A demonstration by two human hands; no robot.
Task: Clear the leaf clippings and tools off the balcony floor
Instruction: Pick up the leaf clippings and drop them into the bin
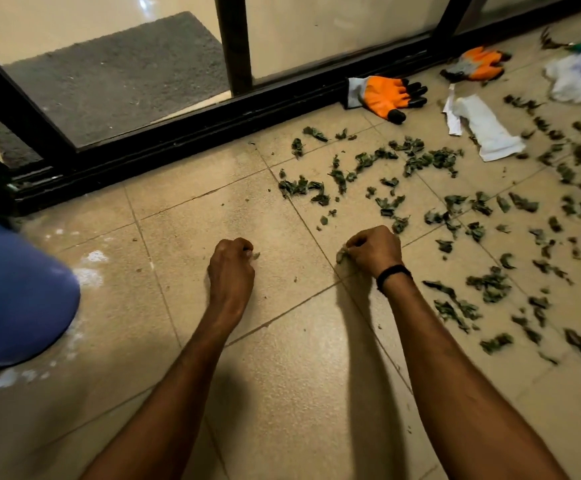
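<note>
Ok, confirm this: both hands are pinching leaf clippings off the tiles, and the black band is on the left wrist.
Wrong wrist: the head view shows the black band on the right wrist, behind the right hand. The left hand pinches leaf clippings off the tiles too.

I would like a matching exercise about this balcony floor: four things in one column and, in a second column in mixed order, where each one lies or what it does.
Things
1. right hand
2. nearer orange glove
3. white paper
4. grey doormat

Place or state
A. beyond the black door track
B. pinches leaf clippings
C. lies against the door track
D. lies flat on the tiles, right of the glove

Pairs: 1-B, 2-C, 3-D, 4-A
</note>
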